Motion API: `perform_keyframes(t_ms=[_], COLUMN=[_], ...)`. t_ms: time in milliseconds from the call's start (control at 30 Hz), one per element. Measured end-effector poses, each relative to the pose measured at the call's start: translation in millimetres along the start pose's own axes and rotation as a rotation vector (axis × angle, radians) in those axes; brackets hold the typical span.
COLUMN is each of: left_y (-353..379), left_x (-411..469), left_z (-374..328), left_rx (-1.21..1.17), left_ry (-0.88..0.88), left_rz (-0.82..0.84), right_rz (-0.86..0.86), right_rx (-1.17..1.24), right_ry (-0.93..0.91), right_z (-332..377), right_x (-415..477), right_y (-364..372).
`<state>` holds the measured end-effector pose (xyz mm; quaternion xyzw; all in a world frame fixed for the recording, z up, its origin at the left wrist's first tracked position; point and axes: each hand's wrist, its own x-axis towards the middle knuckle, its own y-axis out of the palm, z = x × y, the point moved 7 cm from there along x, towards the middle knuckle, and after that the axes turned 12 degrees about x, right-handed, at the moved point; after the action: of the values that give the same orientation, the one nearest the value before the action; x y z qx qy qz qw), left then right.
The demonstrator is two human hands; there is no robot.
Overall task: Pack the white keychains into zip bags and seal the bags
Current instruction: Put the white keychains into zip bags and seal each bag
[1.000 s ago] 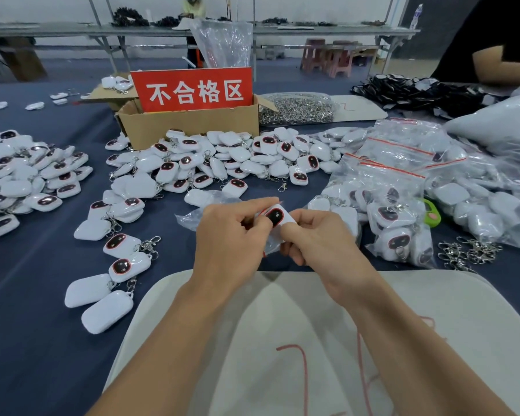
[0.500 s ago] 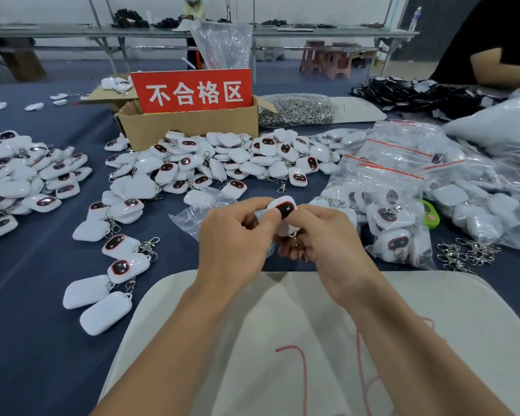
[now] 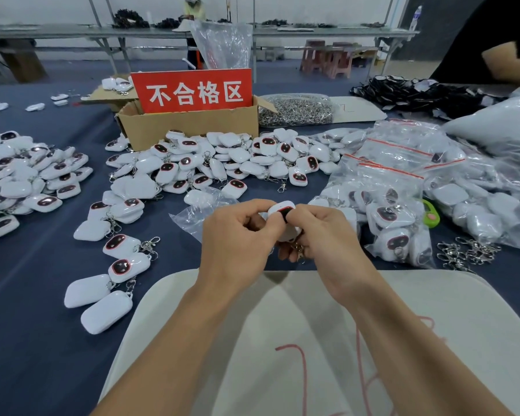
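Head view: both hands meet at centre over the near edge of the desk (image 3: 39, 301). Left hand (image 3: 237, 238) and right hand (image 3: 327, 238) pinch one white keychain (image 3: 278, 208) between them, fingers curled narrow on its left and right ends, dark face toward the right hand. Long axis seems to run left to right, partly covered. Metal clasp (image 3: 297, 254) dangles below, by the right palm. Clear zip bag (image 3: 189, 216) lies flat on the desk just left of and beyond the left hand, which is nearer to it; its mouth is hidden, and I can't tell if the left hand touches it. Filled zip bags (image 3: 388, 211) sit to the right, loose keychains (image 3: 222, 163) beyond.
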<state>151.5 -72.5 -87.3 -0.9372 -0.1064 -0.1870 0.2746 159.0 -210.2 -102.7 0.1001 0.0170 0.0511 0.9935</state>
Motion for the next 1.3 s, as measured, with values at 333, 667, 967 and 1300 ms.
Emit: perform_keyframes(t_ms=[333, 667, 967, 1300], left_y=[1, -16, -7, -6], left_x=[4, 4, 1, 2], left_z=[7, 17, 20, 7], left_rx=[-0.041, 0.150, 0.587, 0.147], left_ry=[-0.075, -0.142, -0.096, 0.028], left_rz=[-0.001, -0.150, 0.018, -0.013], right_rz=[0.066, -0.066, -0.135, 0.090], right_rx=[0.062, -0.001, -0.215, -0.132], right_ry=[0.020, 0.054, 0.076, -0.114], right_z=[-6, -9, -18, -12], right_x=[3, 6, 5, 9], right_y=[0, -15, -21, 15])
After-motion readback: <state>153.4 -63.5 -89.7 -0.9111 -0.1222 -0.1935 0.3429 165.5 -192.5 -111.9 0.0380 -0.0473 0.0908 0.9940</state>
